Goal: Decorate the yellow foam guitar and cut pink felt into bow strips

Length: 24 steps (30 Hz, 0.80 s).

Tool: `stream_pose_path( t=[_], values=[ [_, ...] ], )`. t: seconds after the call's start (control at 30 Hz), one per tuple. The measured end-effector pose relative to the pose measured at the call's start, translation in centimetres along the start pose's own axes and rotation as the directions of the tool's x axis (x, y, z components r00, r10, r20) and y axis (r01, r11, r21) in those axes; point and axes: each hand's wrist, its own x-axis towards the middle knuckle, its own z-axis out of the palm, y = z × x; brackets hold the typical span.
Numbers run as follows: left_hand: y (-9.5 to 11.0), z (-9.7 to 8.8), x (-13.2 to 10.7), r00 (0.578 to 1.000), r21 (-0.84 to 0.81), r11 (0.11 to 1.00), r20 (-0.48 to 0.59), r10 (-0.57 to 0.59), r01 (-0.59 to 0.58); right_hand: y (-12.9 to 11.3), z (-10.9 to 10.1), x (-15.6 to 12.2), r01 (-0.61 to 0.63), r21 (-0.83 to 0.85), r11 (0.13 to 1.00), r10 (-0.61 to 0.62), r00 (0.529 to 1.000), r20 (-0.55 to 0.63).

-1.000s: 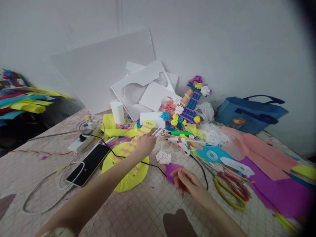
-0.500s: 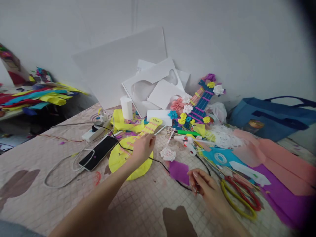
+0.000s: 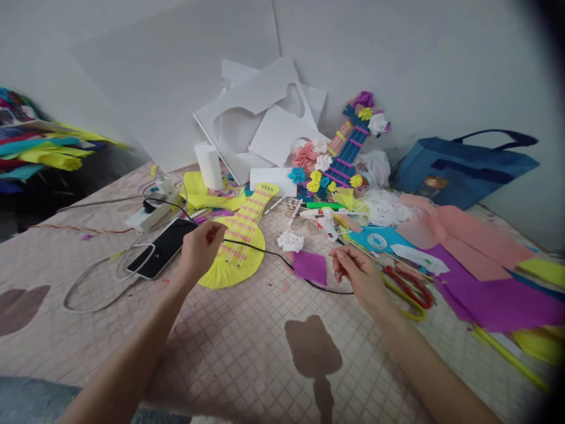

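Note:
My left hand is closed with its fingers curled over the left edge of a flat yellow paper guitar, which has pink stripes and white strings. A black cord runs behind this hand and across the guitar; I cannot make out what the fingers hold. My right hand has its fingertips pinched together, their contents hidden, just right of a purple paper square. A crumpled white paper flower lies beyond the square. Past it rests a white glue gun.
Left of the guitar are a phone and a white power strip. Scissors and coloured paper lie at right. Behind stand a flower-trimmed blue guitar, white board cut-outs and a blue bag.
My left hand has moved left off the guitar's middle, uncovering its strings and neck. My right hand stays beside the purple square. The camera view has shifted.

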Motion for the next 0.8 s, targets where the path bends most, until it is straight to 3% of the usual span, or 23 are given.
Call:
stream_pose_path(
  t=[0.17, 0.33, 0.47, 0.6, 0.7, 0.8],
  values=[
    [-0.5, 0.2, -2.0, 0.996, 0.009, 1.0, 0.085, -0.005, 0.004, 1.0, -0.7, -0.6, 0.006, -0.039, 0.999, -0.009, 0.998, -0.067],
    [1.6, 1.8, -1.4, 0.971, -0.006, 0.991, 0.203, 0.129, -0.13, 0.7, -1.0, -0.7, 0.007, -0.05, 0.999, -0.01, 0.998, -0.06],
    [4.0, 3.6, -0.3, 0.925, -0.016, 0.968, 0.29, 0.245, -0.251, 0.5, -1.2, -0.9, 0.04, -0.096, 0.995, -0.044, 0.998, -0.041],
    [6.0, 4.9, -0.3, 0.85, -0.05, 0.943, 0.42, 0.318, -0.328, 0.2, -1.2, -1.1, 0.049, -0.131, 0.99, -0.05, 0.999, -0.01],
    [6.6, 5.3, -1.2, 0.788, -0.083, 0.939, 0.522, 0.327, -0.334, 0.1, -1.3, -1.0, 0.041, -0.134, 0.99, -0.042, 0.999, -0.001],
    [6.5, 5.6, -2.1, 0.754, -0.116, 0.948, 0.581, 0.307, -0.296, 0.4, -1.5, -0.8, 0.042, -0.177, 0.983, -0.042, 0.999, 0.002]
  ],
)
